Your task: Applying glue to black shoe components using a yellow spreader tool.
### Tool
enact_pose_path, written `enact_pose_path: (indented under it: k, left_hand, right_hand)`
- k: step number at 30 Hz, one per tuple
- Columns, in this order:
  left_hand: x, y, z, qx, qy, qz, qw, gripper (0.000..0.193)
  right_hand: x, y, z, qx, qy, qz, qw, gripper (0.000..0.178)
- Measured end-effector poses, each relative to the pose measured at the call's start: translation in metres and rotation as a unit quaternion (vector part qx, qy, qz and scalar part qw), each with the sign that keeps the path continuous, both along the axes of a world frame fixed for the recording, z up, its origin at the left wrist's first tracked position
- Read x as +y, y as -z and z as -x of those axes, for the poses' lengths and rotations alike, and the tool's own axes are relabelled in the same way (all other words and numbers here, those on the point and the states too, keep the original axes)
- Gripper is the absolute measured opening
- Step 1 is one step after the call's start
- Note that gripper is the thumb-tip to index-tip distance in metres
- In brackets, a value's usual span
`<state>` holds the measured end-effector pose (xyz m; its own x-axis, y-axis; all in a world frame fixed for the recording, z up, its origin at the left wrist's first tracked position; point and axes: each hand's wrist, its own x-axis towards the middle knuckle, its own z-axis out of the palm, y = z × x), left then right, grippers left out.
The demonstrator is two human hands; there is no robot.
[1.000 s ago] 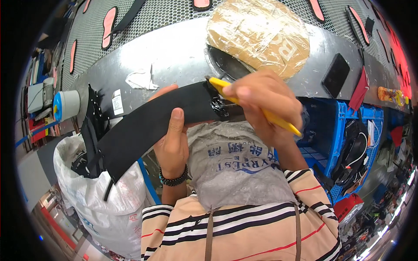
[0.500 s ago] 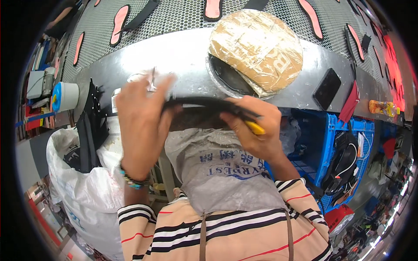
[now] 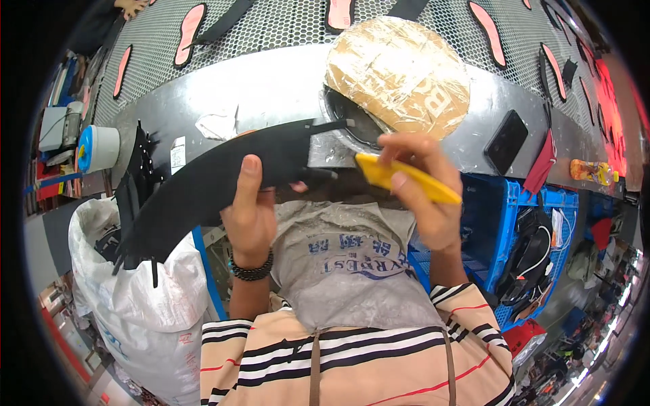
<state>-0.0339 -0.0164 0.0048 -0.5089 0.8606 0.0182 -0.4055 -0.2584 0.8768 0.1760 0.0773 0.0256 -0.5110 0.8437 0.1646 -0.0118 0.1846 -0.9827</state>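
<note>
My left hand [image 3: 249, 216] grips a curved black strip of sheet material [image 3: 196, 172], thumb on its upper face and fingers underneath. Small tabs stick out at both ends of the strip, which reaches left over a white sack [image 3: 139, 304]. In my right hand [image 3: 433, 210] is a flat yellow scraper [image 3: 376, 170], pinched between thumb and fingers, just right of the strip's tabbed end and apart from it. Beyond my hands stands a round pan [image 3: 362, 144] with a dark inside, mostly covered by a round cardboard lid [image 3: 399, 74] wrapped in clear film.
Pink, black-edged insole-shaped pieces [image 3: 487, 34] lie on the mesh surface [image 3: 271, 34] behind the metal ledge [image 3: 230, 81]. A phone [image 3: 506, 142] rests at right, near a drink bottle [image 3: 592, 170]. Blue crate [image 3: 504, 230] below; white bucket [image 3: 103, 147] at left. Another person's hand [image 3: 131, 7] shows far left.
The black strip, bent between both hands before, now lies spread out to the left in my left hand. My right hand has let go of it and turned the yellow scraper outward.
</note>
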Motion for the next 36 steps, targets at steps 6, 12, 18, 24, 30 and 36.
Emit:
enact_pose_path:
  k: [6,12,18,24,30,36]
  left_hand:
    - [-0.021,0.02,0.008,-0.002,-0.035,0.157,0.987,0.018]
    - [-0.012,0.019,0.0,0.006,-0.045,0.155,0.987,0.019]
    - [-0.013,0.025,-0.003,0.035,-0.089,0.194,0.976,0.018]
    - [-0.009,0.027,-0.012,0.059,-0.1,0.209,0.971,0.022]
    - [-0.009,0.019,-0.014,0.11,-0.065,0.205,0.97,0.022]
    - [-0.005,0.019,-0.018,0.123,-0.073,0.221,0.965,0.026]
  right_hand:
    - [0.025,0.024,0.021,-0.089,0.087,-0.178,0.976,0.013]
    - [0.032,0.038,0.027,-0.127,0.088,-0.215,0.964,0.011]
    - [0.027,0.038,0.029,-0.087,0.115,-0.134,0.98,0.009]
    - [0.013,0.017,0.031,0.064,0.12,0.096,0.986,0.008]
    - [0.013,0.028,0.043,0.006,0.069,-0.133,0.989,0.015]
    - [0.015,0.018,0.03,-0.021,-0.097,-0.243,0.965,0.02]
